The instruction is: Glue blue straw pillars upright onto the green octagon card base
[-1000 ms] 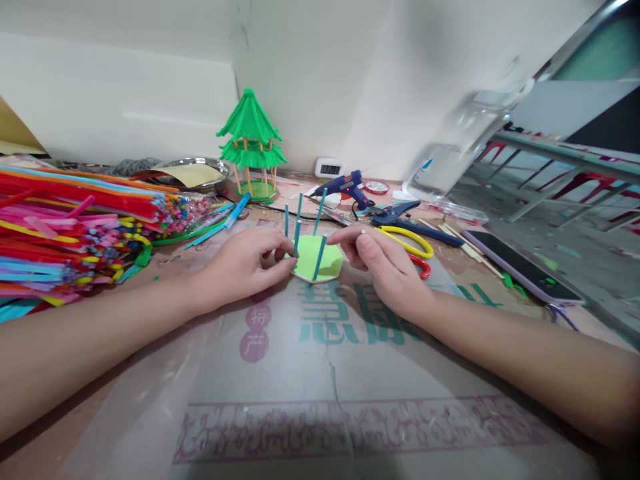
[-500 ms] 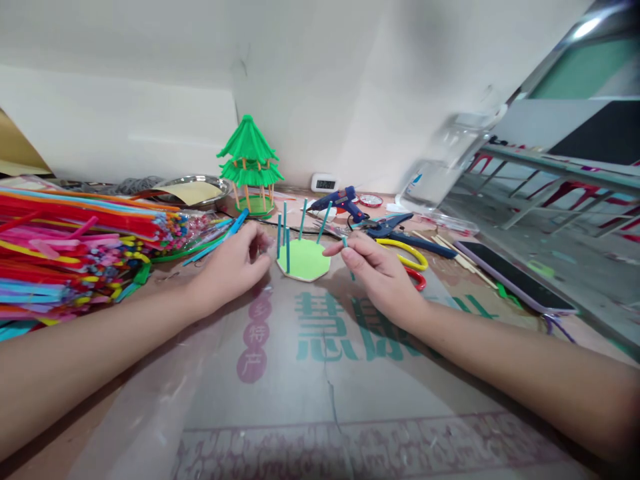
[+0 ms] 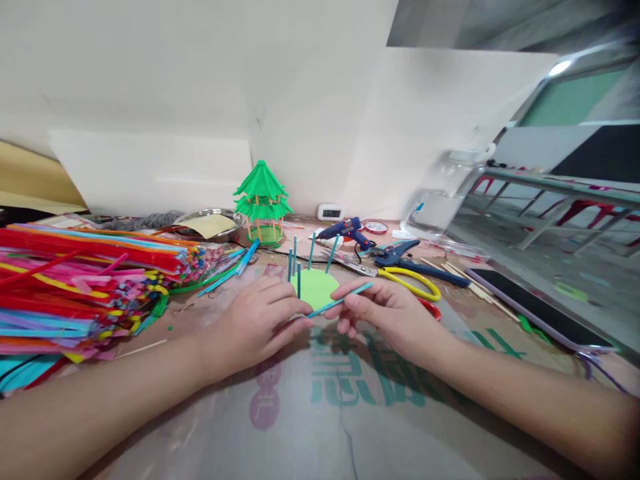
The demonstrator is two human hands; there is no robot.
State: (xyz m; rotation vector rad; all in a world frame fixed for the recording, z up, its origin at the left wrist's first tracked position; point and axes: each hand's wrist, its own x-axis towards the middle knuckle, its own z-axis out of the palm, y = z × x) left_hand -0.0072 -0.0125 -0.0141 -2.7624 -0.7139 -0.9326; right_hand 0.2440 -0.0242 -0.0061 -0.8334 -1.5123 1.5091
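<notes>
A short blue-green stick (image 3: 340, 301) runs slantwise between my two hands. My left hand (image 3: 267, 320) pinches its lower left end between thumb and fingertips. Nearer the other end, my right hand (image 3: 387, 310) grips it with thumb and forefinger. Just behind the fingers lies a light green, flat-sided base (image 3: 317, 285), partly covered by my hands. Several blue-green sticks (image 3: 311, 251) stand upright along its edge. Farther back stands a small green pavilion model (image 3: 261, 200) with tiered roofs and thin tan posts.
Bundles of coloured pipe cleaners (image 3: 75, 287) fill the left side. A blue glue gun (image 3: 345, 232), yellow-and-red-handled scissors (image 3: 413, 283), blue-handled cutters (image 3: 425, 263) and a phone (image 3: 537, 310) lie right. Behind are a metal bowl (image 3: 233, 217), small digital clock (image 3: 330, 212) and clear jug (image 3: 435, 200).
My left hand has come right and taken one end of the stick. The stick has turned from steep to nearly level in my right hand. The camera view has tilted upward.
</notes>
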